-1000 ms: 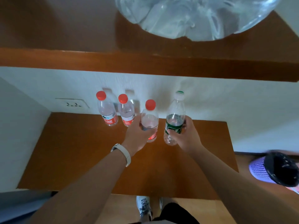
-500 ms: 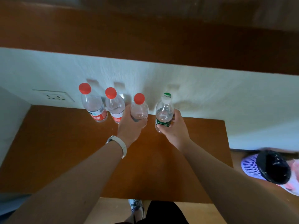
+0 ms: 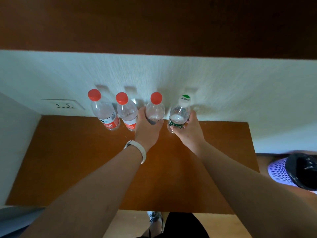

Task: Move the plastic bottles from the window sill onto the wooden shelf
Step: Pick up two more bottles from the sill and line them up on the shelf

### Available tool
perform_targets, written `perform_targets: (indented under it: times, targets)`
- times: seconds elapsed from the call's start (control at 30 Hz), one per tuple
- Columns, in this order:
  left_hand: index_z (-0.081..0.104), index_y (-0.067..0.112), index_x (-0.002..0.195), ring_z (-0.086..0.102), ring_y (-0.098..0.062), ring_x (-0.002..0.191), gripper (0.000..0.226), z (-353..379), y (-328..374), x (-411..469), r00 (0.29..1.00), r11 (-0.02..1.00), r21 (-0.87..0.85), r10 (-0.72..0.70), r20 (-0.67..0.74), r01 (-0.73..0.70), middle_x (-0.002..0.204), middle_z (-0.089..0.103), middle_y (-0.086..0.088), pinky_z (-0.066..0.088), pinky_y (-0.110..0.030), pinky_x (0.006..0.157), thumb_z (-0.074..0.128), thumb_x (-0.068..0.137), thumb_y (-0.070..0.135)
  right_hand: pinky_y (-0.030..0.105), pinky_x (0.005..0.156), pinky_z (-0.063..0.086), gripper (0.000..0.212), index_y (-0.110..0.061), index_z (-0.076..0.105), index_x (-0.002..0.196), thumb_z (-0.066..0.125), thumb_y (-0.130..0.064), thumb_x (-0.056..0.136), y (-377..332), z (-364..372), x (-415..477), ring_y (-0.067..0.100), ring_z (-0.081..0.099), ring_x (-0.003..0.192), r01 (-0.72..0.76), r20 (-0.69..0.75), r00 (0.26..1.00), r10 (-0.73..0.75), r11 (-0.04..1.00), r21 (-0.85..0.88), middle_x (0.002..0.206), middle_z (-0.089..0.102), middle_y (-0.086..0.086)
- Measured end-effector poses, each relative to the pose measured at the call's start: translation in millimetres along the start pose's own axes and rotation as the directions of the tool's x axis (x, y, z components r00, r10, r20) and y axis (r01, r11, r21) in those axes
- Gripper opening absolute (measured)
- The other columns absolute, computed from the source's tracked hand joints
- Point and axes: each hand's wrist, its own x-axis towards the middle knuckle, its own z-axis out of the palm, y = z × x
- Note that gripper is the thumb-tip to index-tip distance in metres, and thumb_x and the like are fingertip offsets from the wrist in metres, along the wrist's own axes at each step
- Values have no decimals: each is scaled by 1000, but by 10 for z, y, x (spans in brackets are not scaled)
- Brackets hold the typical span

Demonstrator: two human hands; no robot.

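- Left hand [image 3: 147,130] and right hand [image 3: 189,132] each hold one bottle at the far side of the wooden shelf [image 3: 77,160], by the white wall [image 3: 231,93].
- First red-cap bottle [image 3: 105,112] and second red-cap bottle [image 3: 127,112] stand free at the left of the row, upright and close together.
- Next, the left hand is curled round the third red-cap bottle [image 3: 155,109], just beside them. Set it down straight so it does not knock its neighbour.
- Furthest right, the right hand grips the green-cap bottle [image 3: 180,112] low down, over its label. Leave a small gap.
- I cannot tell if both bottoms sit flat yet, so feel for that before letting go.
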Motion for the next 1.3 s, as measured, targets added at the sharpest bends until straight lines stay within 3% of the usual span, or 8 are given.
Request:
perform_targets:
  times: [0.23,0.3,0.37,0.47,0.6,0.97,1.13,1.3]
  targets:
    - [43,31,127,61,-6,100,60,-2,-33,-74,1000,999,34,11,6,-11,111,60,12,56,-32,90,79,79,30,1,58,41,80,-24,35,141,83,-27,77,45,-67,-79,-14,49,85,-44,74,996,45,999,-11,119,50,-16]
    - [39,29,135,60,-7,108,70,-5,-19,-121,1000,999,39,17,12,-17,118,58,12,54,-31,93,80,79,31,4,78,42,89,-24,29,147,82,-36,77,65,-78,-145,-4,52,108,-57,82,995,58,998,-8,136,49,-11]
    - [35,30,140,57,-7,113,74,-12,8,-205,1000,1000,26,12,3,-12,125,55,12,51,-22,93,79,80,29,22,102,38,94,-24,24,151,78,-47,78,93,-89,-232,9,42,133,-66,92,993,70,997,-46,150,41,-6]
    - [34,25,145,47,-1,118,72,-56,43,-404,999,994,105,7,-34,-3,135,48,13,38,-7,90,74,86,28,30,107,34,81,-21,27,152,67,-48,86,98,-147,-378,15,39,138,-37,78,996,51,984,-175,153,39,-2]
    - [34,20,148,40,-15,136,66,-219,-42,-689,999,948,318,35,-10,-30,151,38,3,34,-24,100,67,91,30,34,100,40,62,-19,33,149,55,-42,96,6,-289,-586,19,43,134,85,75,995,-60,918,-388,149,42,-1]
    - [59,16,134,52,-27,130,48,-1040,98,-954,893,593,674,368,260,-440,138,58,-5,39,-38,102,66,91,37,36,112,29,58,-20,41,146,41,-52,99,-414,-667,-1030,19,32,140,327,205,945,-256,713,-620,151,41,-1]
    - [61,16,131,56,-28,125,46,-1246,239,-1057,871,522,712,408,274,-469,133,62,-6,41,-48,103,66,91,38,33,107,33,53,-21,47,141,41,-51,99,-621,-739,-1208,17,41,133,414,244,907,-344,620,-666,144,49,-3]
    - [60,21,130,53,-26,128,50,-1322,385,-1245,879,496,744,401,260,-447,134,60,-2,40,-50,106,48,92,50,37,107,37,56,-20,50,138,32,-55,98,-853,-756,-1325,19,42,134,525,342,845,-411,517,-676,143,51,-1]
